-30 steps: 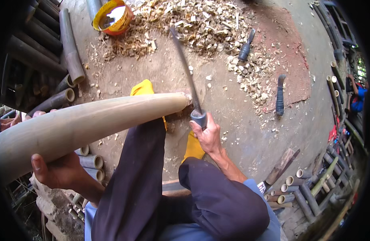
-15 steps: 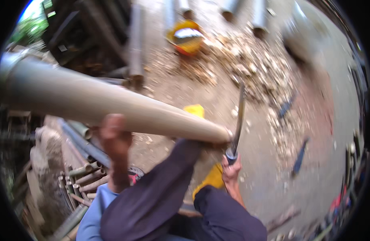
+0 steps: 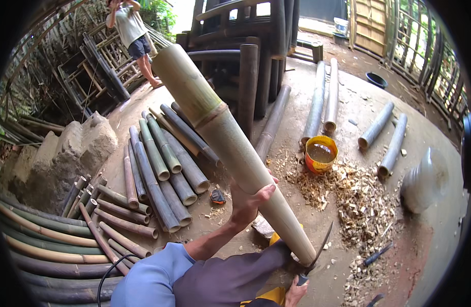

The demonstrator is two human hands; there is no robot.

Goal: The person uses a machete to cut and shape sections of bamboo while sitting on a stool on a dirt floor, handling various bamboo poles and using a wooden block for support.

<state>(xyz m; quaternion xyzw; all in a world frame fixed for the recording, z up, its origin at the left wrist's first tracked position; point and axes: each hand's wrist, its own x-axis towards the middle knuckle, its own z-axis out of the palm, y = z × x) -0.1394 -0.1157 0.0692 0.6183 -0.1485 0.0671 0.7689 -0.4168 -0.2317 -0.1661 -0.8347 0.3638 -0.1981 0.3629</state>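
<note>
A thick, pale bamboo pole (image 3: 239, 148) slants from the upper middle down to my right knee area, one node ring showing partway along it. My left hand (image 3: 251, 199) wraps around the pole below its middle, thumb across the near side. Low in the picture, my right hand (image 3: 297, 292) grips the dark handle of a long knife (image 3: 323, 245). The knife's curved blade points up and stands right beside the pole's lower end; whether they touch I cannot tell. My dark-trousered leg (image 3: 230, 273) lies under the pole's lower part.
Cut bamboo lengths (image 3: 154, 179) lie to the left, near a tape measure (image 3: 217, 196). Ahead stands an orange-yellow bucket (image 3: 321, 154) of brownish liquid beside wood chips (image 3: 361, 204). At right are a greyish plastic bag (image 3: 424, 180) and a dark tool (image 3: 377, 254). A person (image 3: 130, 36) stands far left.
My view has shifted, showing more of the yard. The pole's far end has swung from the left to point upward. My left hand is now wrapped around it; the right keeps the knife.
</note>
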